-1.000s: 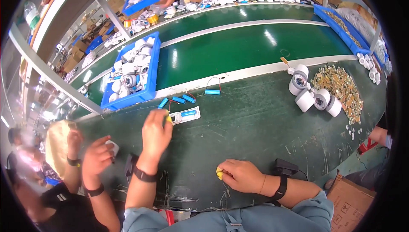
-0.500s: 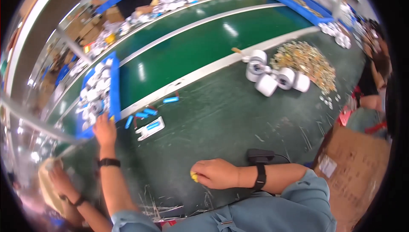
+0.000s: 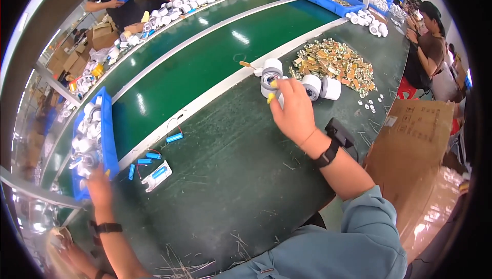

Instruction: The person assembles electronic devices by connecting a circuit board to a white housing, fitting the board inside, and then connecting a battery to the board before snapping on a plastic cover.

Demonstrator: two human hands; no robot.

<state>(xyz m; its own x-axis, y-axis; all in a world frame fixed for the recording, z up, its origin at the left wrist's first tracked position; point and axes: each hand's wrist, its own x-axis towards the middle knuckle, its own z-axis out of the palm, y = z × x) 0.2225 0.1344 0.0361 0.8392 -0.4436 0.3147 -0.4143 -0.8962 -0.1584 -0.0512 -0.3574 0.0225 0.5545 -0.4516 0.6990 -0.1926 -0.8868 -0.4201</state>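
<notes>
My right hand (image 3: pixel 295 109) reaches over the white cylindrical housings (image 3: pixel 329 88), with yellow covers on thumb and forefinger. Those two fingers are apart beside an upright pair of the housings (image 3: pixel 272 67); part of the group is hidden behind the hand. At the left, my left hand (image 3: pixel 99 189) is at the near edge of a blue bin (image 3: pixel 107 130) full of white parts (image 3: pixel 88 130). Motion smears its fingers, so its grip cannot be made out. Between the hands lie several blue cylindrical batteries (image 3: pixel 175 137) with wires, and a white casing (image 3: pixel 155 179) with one battery in it.
A heap of small circuit boards (image 3: pixel 335 64) lies behind the housings. A black device (image 3: pixel 339 133) sits near my right wrist. The green conveyor (image 3: pixel 205 53) runs beyond the bench; a cardboard box (image 3: pixel 410 146) stands at right. A co-worker (image 3: pixel 429 48) sits far right.
My right hand has moved from the near middle of the bench up and right to the white housings, its fingers now spread. My left hand stays by the blue bin. The view has shifted.
</notes>
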